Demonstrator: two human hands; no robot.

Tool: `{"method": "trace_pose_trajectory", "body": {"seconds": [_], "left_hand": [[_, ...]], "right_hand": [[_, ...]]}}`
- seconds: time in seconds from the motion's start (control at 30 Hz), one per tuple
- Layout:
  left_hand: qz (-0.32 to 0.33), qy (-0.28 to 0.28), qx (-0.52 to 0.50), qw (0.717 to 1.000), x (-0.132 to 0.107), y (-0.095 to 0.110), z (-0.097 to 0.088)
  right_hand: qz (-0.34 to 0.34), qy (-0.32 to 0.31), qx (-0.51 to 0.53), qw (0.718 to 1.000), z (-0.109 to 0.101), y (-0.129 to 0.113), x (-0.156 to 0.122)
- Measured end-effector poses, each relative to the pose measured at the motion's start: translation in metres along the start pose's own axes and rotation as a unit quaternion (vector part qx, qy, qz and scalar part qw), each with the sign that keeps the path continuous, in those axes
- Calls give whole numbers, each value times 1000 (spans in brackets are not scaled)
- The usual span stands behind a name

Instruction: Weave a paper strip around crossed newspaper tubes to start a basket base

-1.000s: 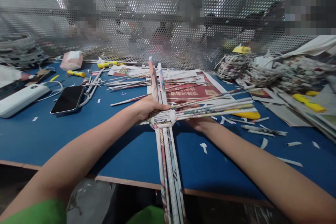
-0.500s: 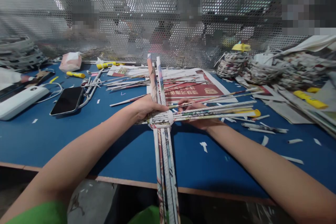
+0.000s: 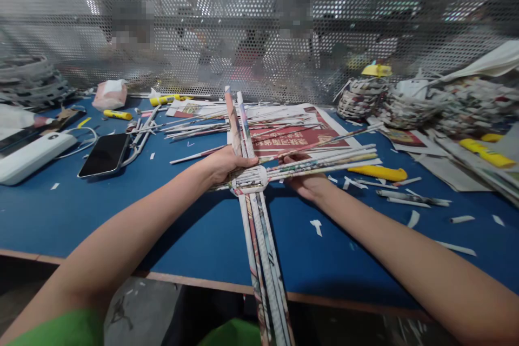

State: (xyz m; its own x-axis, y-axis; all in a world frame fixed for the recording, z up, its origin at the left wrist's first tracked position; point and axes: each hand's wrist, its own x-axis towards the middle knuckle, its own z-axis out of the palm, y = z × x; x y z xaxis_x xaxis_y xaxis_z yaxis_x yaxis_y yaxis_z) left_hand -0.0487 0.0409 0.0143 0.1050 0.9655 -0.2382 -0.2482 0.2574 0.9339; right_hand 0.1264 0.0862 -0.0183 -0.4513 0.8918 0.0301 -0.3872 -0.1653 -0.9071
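A cross of rolled newspaper tubes hangs just above the blue table. One bundle runs toward me past the table's edge, the other runs right. A pale tube is wound round the crossing. My left hand grips the crossing from the left, thumb laid over the tubes. My right hand is closed under the right-going bundle, fingers wrapped round it.
A dark phone and a white power bank lie at the left. Loose paper tubes and a red newspaper lie behind the cross. A yellow cutter, woven paper baskets and paper scraps sit at the right. A perforated metal screen backs the table.
The right-going bundle swung slightly away from me and its ends rose. The yellow cutter, earlier under the tubes, now lies uncovered. Both hands kept their grip.
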Motion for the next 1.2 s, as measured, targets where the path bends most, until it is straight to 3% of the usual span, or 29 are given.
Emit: {"method": "trace_pose_trajectory", "body": {"seconds": [0.23, 0.4, 0.57, 0.63, 0.67, 0.7, 0.77, 0.8, 0.83, 0.87, 0.9, 0.97, 1.07, 1.13, 1.2], "left_hand": [[4, -3, -5, 1000, -2, 2, 2], [7, 16, 11, 1000, -4, 3, 6], [7, 47, 34, 998, -1, 6, 1], [23, 59, 29, 998, 2, 8, -4], [30, 63, 25, 997, 3, 9, -6], [34, 66, 22, 997, 3, 10, -7], [33, 68, 25, 997, 4, 10, -8], [30, 66, 29, 997, 3, 10, -8], [26, 63, 33, 997, 3, 9, -8], [22, 60, 38, 997, 2, 8, -7], [17, 58, 43, 997, 2, 8, -6], [14, 60, 57, 996, 2, 6, -3], [25, 58, 75, 995, 1, 3, 1], [33, 45, 74, 996, 0, 2, 3], [39, 33, 68, 996, -2, 2, 6]], "right_hand": [[35, 16, -12, 999, 2, -6, -1], [13, -55, -54, 997, 1, -13, -3], [-25, -19, -204, 978, -2, -5, 0], [-35, -31, -299, 953, -1, -3, -4], [-62, -58, -362, 928, 1, -3, -7], [-118, -96, -456, 877, 3, -4, -11], [-299, -166, -625, 702, 9, -8, -21], [-381, -184, -668, 612, 11, -11, -26], [-449, -185, -687, 541, 14, -13, -30], [-499, -171, -695, 490, 16, -16, -33], [-532, -150, -697, 457, 18, -19, -34], [-559, -95, -698, 438, 20, -26, -34], [-523, -52, -719, 455, 23, -36, -27], [-485, -73, -746, 450, 27, -43, -21], [-454, -120, -780, 413, 32, -49, -17]]}}
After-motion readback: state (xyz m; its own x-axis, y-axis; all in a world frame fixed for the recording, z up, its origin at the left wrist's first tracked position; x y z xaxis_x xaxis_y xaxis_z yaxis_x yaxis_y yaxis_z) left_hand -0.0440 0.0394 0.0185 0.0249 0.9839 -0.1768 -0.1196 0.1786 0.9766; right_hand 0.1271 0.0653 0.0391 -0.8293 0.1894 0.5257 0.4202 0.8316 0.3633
